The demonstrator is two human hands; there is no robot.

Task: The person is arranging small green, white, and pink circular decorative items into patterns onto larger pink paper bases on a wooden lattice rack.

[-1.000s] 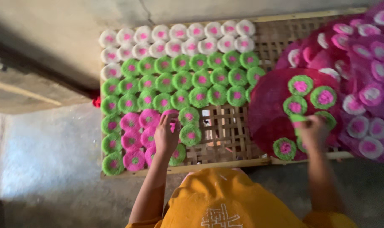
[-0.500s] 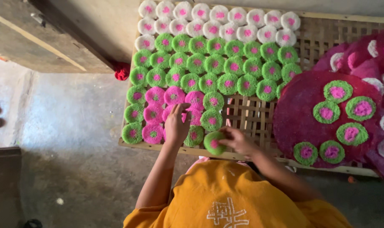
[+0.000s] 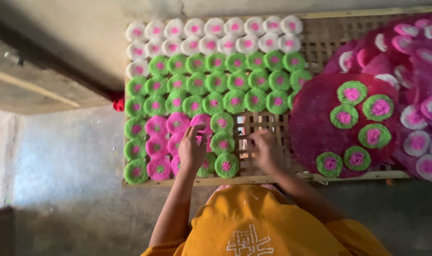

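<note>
Left hand [image 3: 192, 150] rests open on flat-lying pink discs [image 3: 158, 127]; right hand [image 3: 265, 151], blurred, seems empty.

A grey concrete floor [image 3: 69, 156] filled the left and lower parts of the view, rough and mottled, paler at the far left. Above it ran a plain, dull wall [image 3: 83, 28], lit softly from above. A dark shadowed band crossed the upper left corner on a slant, with a pale wooden beam [image 3: 31, 87] beneath it. The light was dim and even, without sharp shadows.
</note>
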